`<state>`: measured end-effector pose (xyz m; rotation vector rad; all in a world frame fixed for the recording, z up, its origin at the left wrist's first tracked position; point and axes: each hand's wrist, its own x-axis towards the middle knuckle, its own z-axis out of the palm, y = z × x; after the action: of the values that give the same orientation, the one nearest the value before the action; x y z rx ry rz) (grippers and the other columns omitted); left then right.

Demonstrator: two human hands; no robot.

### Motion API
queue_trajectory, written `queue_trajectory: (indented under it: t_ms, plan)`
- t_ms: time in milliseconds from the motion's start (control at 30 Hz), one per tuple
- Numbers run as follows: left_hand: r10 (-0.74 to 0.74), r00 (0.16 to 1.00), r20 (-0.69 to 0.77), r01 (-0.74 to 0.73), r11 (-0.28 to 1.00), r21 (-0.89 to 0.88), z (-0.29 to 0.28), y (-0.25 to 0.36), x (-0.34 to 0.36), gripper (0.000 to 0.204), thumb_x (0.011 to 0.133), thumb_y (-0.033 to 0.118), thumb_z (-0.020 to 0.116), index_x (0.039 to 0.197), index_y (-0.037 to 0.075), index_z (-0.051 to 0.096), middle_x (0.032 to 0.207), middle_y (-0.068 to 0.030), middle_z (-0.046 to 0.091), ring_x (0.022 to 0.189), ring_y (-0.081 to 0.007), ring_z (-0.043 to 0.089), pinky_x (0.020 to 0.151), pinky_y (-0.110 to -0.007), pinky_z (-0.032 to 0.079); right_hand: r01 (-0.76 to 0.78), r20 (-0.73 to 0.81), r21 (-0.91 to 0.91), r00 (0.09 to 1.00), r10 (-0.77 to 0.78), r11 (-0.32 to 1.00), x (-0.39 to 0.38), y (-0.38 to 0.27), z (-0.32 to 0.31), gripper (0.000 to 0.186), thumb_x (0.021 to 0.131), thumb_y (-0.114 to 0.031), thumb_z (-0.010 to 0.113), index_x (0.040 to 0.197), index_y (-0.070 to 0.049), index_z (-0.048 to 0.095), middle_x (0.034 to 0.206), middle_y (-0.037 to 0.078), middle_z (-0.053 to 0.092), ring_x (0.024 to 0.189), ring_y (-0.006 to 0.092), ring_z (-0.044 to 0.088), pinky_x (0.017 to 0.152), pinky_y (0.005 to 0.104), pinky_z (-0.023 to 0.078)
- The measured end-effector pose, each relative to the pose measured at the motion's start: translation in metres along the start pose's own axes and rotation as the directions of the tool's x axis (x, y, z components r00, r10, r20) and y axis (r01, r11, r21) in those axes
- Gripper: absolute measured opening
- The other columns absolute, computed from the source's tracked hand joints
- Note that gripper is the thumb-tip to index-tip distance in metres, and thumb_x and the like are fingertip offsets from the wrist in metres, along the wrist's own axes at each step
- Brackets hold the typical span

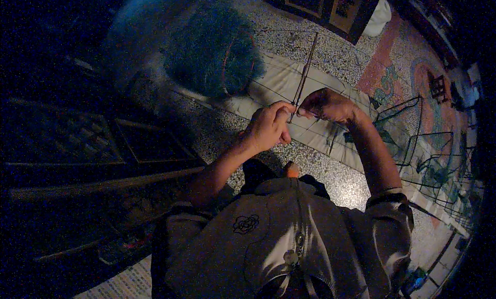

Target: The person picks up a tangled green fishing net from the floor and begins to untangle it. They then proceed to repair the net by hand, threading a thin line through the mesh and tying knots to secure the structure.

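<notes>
In front of my body, both hands are close together at the lower end of a thin, dark reddish rod (307, 72). It slants up and away over the pale sheet. The fingers of my left hand (269, 127) are curled, closed on the rod near its end. My right hand (330, 106) is bent at the wrist, its fingertips pinched right beside the rod; whatever they grip is too small and dark to tell. At the rod's far end, a thin line appears to run left toward a heap of dark green netting (212, 56).
Under my hands a pale sheet (276, 74) lies on the speckled floor (289, 38). Several wire frames with green netting (434, 154) stand at the right. Dark wooden furniture (155, 139) is on the left, and a dark cabinet (336, 7) at the far side. The surroundings are dim.
</notes>
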<state>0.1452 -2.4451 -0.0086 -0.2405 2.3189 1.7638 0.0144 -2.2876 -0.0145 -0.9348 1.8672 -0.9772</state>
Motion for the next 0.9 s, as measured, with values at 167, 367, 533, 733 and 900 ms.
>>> queue_trajectory:
  t_ms: [167, 367, 533, 733, 900]
  plan:
    - [-0.012, 1.0, -0.022, 0.012, 0.999, 0.038, 0.009, -0.014, 0.005, 0.019, 0.087, 0.015, 0.039, 0.098, 0.001, 0.047, 0.057, -0.0074, 0.056, 0.045, -0.0126, 0.054, 0.041, -0.026, 0.043, 0.004, -0.063, 0.07, 0.998, 0.001, 0.998, 0.003, 0.007, 0.007, 0.025, 0.073, -0.026, 0.065, 0.078, -0.002, 0.062, 0.066, 0.002, 0.057, 0.064, 0.012, 0.051, 0.058, 0.0261, 0.041]
    - [0.017, 0.992, -0.125, -0.028, 0.996, -0.087, 0.003, -0.019, 0.01, 0.013, 0.086, 0.012, 0.041, 0.091, 0.003, 0.048, 0.066, -0.008, 0.058, 0.048, -0.0147, 0.056, 0.043, -0.026, 0.045, -0.092, 0.018, 0.194, 0.996, 0.09, 0.977, 0.001, -0.002, 0.003, 0.025, 0.078, -0.026, 0.058, 0.085, -0.003, 0.061, 0.07, 0.003, 0.059, 0.062, 0.0093, 0.053, 0.051, 0.0223, 0.04]
    - [0.011, 0.976, -0.219, -0.081, 0.946, -0.312, -0.037, -0.009, -0.002, 0.011, 0.086, 0.014, 0.039, 0.091, 0.006, 0.045, 0.083, -0.0111, 0.06, 0.05, -0.0144, 0.055, 0.045, -0.024, 0.043, -0.122, -0.033, 0.384, 0.989, 0.146, 0.915, -0.006, 0.0, -0.001, 0.036, 0.084, -0.033, 0.047, 0.092, 0.0, 0.058, 0.073, 0.006, 0.06, 0.062, 0.0108, 0.056, 0.05, 0.021, 0.041]
    - [0.097, 0.98, -0.174, -0.2, 0.473, -0.858, -0.127, -0.057, -0.001, 0.02, 0.081, 0.016, 0.046, 0.098, 0.006, 0.047, 0.093, -0.0133, 0.059, 0.067, -0.0182, 0.058, 0.055, -0.029, 0.046, -0.108, -0.01, 0.356, 0.993, 0.119, 0.928, -0.014, -0.011, -0.006, 0.044, 0.084, -0.042, 0.045, 0.091, -0.001, 0.059, 0.067, 0.006, 0.059, 0.055, 0.0097, 0.053, 0.047, 0.0215, 0.041]
    - [0.124, 0.944, -0.306, -0.261, -0.29, -0.921, -0.209, -0.11, 0.005, 0.02, 0.081, 0.014, 0.048, 0.097, 0.002, 0.05, 0.097, -0.0138, 0.059, 0.071, -0.0159, 0.057, 0.054, -0.025, 0.046, -0.094, -0.009, 0.335, 0.995, 0.102, 0.938, -0.012, -0.006, -0.009, 0.033, 0.077, -0.035, 0.06, 0.086, -0.004, 0.061, 0.056, -0.001, 0.052, 0.046, 0.0072, 0.045, 0.042, 0.0221, 0.037]
